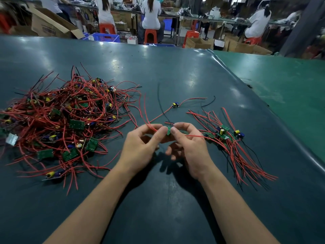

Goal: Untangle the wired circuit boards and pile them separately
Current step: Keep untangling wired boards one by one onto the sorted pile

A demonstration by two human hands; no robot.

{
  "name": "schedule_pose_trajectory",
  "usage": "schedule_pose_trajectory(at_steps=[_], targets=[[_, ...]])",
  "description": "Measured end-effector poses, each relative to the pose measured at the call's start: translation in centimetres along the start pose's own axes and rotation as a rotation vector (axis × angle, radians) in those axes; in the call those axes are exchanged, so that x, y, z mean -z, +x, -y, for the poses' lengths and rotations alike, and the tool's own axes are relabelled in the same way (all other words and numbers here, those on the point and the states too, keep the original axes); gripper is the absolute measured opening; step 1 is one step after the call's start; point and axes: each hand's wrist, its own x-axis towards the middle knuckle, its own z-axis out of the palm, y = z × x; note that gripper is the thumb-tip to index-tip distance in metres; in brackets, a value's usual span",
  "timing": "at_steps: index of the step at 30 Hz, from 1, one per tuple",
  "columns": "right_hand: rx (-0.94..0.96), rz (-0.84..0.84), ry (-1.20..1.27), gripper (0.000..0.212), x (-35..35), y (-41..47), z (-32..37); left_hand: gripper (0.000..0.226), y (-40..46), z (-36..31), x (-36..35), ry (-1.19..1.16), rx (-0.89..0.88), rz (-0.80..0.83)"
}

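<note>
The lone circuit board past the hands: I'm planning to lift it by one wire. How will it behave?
The lone circuit board looks small, so probably light. Its thin, curved red wires would likely flop and let it dangle.

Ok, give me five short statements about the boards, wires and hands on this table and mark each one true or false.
1. The big tangled heap of wired boards lies left of the hands. True.
2. Both hands pinch one small green circuit board. True: the left hand and the right hand hold it between them.
3. The sorted pile has blue wires. False: its wires are red and black.
4. A single wired board lies alone beyond the hands. True.
5. The table mat is bright orange. False: it is dark green.
</note>
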Motion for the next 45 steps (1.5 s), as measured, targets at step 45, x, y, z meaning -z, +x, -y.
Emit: schedule_pose_trajectory(at_steps=[45], targets=[[-0.013, -0.030, 0.135, 0.012, -0.3, 1.6, -0.2, 0.016, 0.9, 0.5, 1.0, -0.284, 0.016, 0.049]])
